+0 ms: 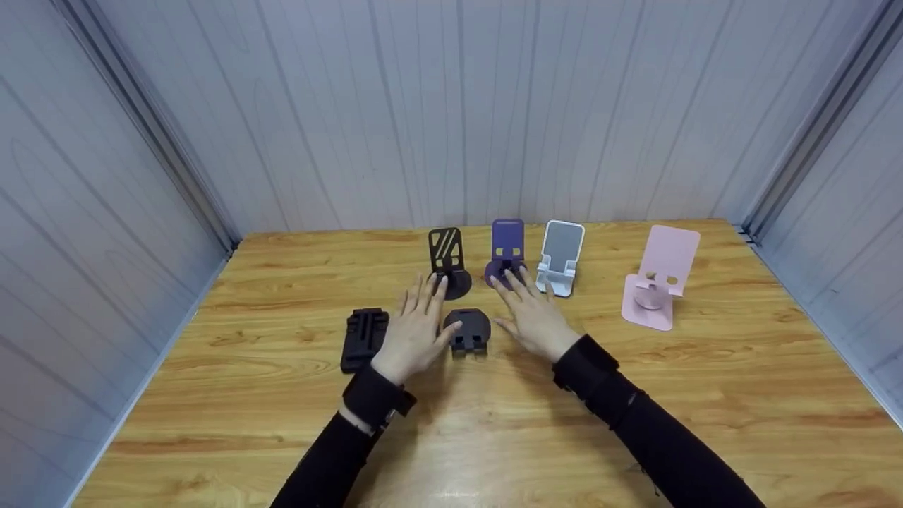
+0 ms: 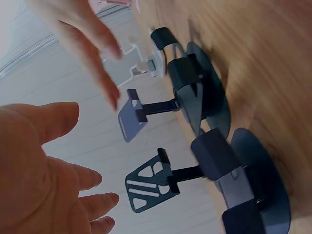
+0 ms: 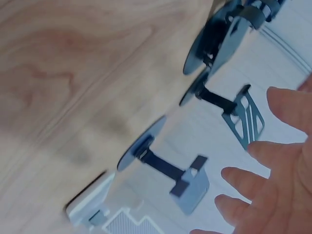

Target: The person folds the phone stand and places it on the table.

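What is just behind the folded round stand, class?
In the head view, the black slotted stand and, to its right, the purple stand. The left hand partly covers the black one's base; the right hand, the purple one's.

a pink phone stand [image 1: 670, 254] sits unfolded toward the right of a wood-grain table [image 1: 247, 437]. pale, grain-patterned walls [image 1: 317, 106] enclose three sides, grey trim [image 1: 820, 120] running down the corners.

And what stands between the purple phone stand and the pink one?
The white stand with the grey face, as the head view shows.
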A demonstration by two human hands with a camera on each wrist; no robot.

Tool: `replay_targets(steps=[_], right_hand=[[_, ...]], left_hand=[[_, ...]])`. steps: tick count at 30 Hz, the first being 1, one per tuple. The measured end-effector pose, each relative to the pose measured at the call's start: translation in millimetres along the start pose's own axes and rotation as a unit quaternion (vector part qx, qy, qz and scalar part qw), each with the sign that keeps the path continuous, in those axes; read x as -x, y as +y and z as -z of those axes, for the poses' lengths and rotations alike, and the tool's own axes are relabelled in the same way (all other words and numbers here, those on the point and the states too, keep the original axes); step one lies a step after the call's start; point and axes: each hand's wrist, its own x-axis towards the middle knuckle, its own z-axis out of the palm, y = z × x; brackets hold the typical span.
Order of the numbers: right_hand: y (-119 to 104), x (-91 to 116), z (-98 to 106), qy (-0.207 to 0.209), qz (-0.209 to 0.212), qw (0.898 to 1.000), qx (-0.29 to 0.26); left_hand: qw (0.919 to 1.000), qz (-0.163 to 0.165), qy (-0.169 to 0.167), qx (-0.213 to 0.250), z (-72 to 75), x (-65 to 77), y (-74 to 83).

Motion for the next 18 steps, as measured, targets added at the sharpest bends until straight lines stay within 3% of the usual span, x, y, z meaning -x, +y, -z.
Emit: replay_targets(steps=[10, 18], right_hand=[[18, 27, 13, 0.058, -0.013, 0.998, 0.002], [34, 48, 25, 0.070, -0.046, 0.996, -0.018]], left_hand=[[1.0000, -0.005, -0.002, -0.001, -10.9, -2.7, 2.5], [0.9997, -0.024, 0.009, 0.004, -18.1, -4.2, 12.1]])
